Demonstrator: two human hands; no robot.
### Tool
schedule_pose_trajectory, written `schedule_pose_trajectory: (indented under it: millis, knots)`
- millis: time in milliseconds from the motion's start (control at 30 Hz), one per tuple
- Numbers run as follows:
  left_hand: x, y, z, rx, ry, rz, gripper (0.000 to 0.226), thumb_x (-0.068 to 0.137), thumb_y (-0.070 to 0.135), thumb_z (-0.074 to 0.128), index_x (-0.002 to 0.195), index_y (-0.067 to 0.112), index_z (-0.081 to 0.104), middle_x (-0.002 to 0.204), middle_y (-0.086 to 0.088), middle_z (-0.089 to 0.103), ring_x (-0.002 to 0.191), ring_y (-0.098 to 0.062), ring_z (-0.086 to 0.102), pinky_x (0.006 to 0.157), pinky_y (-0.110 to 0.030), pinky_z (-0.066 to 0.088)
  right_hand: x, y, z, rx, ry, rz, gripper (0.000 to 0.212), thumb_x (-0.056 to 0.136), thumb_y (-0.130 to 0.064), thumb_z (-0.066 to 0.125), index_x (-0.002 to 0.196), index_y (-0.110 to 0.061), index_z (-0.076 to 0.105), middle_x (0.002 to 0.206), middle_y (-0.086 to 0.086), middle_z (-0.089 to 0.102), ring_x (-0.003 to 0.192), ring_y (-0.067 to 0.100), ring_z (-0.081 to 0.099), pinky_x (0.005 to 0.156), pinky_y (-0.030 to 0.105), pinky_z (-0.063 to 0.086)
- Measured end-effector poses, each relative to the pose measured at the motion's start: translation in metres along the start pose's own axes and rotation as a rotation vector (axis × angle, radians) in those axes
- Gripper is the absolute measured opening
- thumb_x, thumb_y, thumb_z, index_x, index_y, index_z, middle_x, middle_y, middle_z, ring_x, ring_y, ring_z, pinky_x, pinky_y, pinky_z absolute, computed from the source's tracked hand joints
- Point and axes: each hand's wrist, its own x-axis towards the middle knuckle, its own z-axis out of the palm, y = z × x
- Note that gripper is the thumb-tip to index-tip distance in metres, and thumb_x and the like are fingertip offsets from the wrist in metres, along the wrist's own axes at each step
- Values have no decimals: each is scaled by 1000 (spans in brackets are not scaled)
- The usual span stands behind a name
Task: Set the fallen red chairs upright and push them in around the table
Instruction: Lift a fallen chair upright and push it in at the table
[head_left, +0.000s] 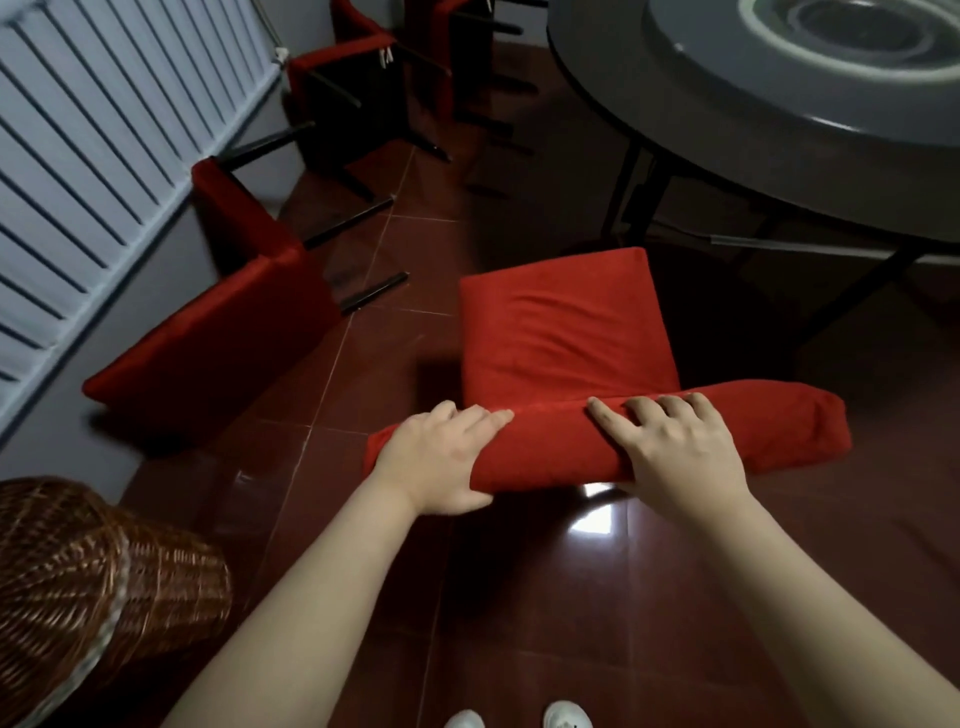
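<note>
Red chair (566, 332) upright; left grip (441, 457), right grip (675, 452) both clasp backrest (550, 441) top. Risk: skewed push jams seat against leg (626, 192) of surface (597, 78) ahead.

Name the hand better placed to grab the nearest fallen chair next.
Left: the left hand grips the backrest on the side where the fallen chair lies; the right hand is farther away.

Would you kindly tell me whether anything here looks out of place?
Yes. One red chair lies tipped over beside the radiator, legs sideways, and another fallen chair lies beyond it. The upright chair is gripped by the left hand and right hand. The wicker basket seems overturned too.
</note>
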Motion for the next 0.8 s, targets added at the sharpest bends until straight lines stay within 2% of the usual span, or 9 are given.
schedule_pose_trajectory:
  millis: [133,267,433,600,800]
  knots:
    - [16,-3,-3,-22,-16,87,94,49,56,78,132,20,53,105,7,65,75,-20,58,56,-32,55,-11,-1,-4,-7,-7,81,91,47,-49,89,128,-24,57,89,12,66,75,35,62,77,47,47]
    - [33,-1,-6,-7,-16,168,93,49,55,77,132,20,54,106,7,66,74,-21,59,51,-32,54,-21,1,-5,0,-25,173,89,46,-44,89,127,-22,60,88,13,67,73,35,62,74,46,47]
    - [61,10,-10,45,-62,243,94,51,59,75,134,21,53,106,7,65,75,-20,58,51,-30,52,-33,16,0,21,-82,265,88,49,-48,89,128,-23,59,88,11,67,71,34,62,73,45,47]
    - [102,35,-17,86,-94,303,93,50,62,72,132,21,54,104,5,66,74,-22,59,50,-30,52,-45,48,5,74,-176,361,99,38,-54,92,127,-23,61,87,12,68,69,34,63,71,45,49]
    - [131,90,-11,102,-183,373,92,64,60,65,143,22,39,122,2,60,93,-27,59,65,-37,54,-84,89,15,118,-213,432,98,35,-46,94,125,-21,64,92,15,70,74,37,67,71,50,54]
